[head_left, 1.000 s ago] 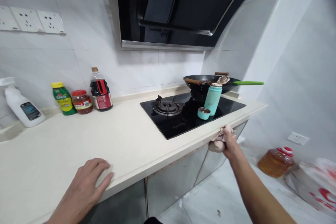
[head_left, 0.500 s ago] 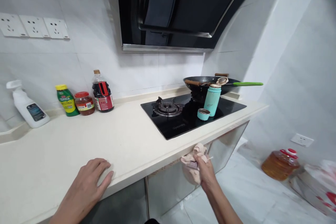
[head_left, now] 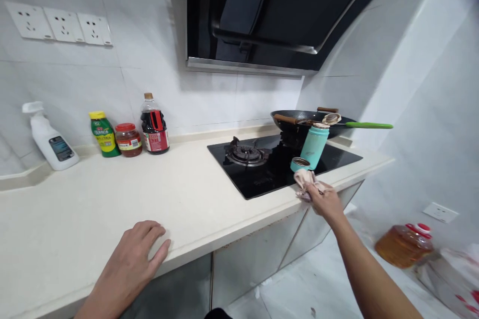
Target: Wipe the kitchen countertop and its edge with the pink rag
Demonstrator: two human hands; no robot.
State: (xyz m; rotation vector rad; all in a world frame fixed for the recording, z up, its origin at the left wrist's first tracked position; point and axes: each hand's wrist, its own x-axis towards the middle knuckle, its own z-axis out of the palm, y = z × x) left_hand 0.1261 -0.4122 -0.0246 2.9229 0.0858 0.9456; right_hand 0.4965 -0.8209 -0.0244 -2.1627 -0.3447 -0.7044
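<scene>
My right hand (head_left: 325, 203) grips a crumpled pale pink cloth (head_left: 306, 182) at the counter's front edge, just before the gas stove (head_left: 258, 179). Right behind the cloth sits a small turquoise cup-shaped lid (head_left: 299, 163), partly covered by it. Beside the lid a turquoise thermos bottle (head_left: 314, 147) stands upright on the stove glass. My left hand (head_left: 136, 249) rests on the cream countertop (head_left: 179, 209) near its front edge, fingers loosely spread with nothing in them.
A black wok (head_left: 284, 118) with a green-handled utensil (head_left: 368, 125) sits on the far burner. Along the wall stand a spray bottle (head_left: 54, 142), a green bottle (head_left: 104, 134), a red-lidded jar (head_left: 128, 140) and a dark sauce bottle (head_left: 154, 127). A range hood (head_left: 254, 15) hangs above; an oil jug (head_left: 404, 245) is on the floor.
My right hand has raised the cloth from below the counter edge up to the edge by the lid. The left hand stays on the countertop. The view has shifted slightly.
</scene>
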